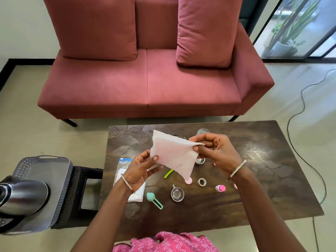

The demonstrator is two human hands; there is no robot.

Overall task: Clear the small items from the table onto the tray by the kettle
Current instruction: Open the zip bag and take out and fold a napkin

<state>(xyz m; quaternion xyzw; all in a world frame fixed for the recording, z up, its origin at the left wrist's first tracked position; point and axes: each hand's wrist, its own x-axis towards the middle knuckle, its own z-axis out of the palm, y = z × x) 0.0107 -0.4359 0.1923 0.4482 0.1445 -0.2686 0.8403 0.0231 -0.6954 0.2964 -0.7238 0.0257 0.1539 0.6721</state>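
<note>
Judging by the head view, clearing is barely being started: nothing small is being shown on the grey perforated tray [23,168] by the shiny kettle [21,197]. A thin white sheet [174,155] is being pinched at opposite edges by the left hand [143,168] and right hand [216,151] above the dark table [263,179], where a round steel bowl [177,194] and tape roll [201,182] are being left.
</note>
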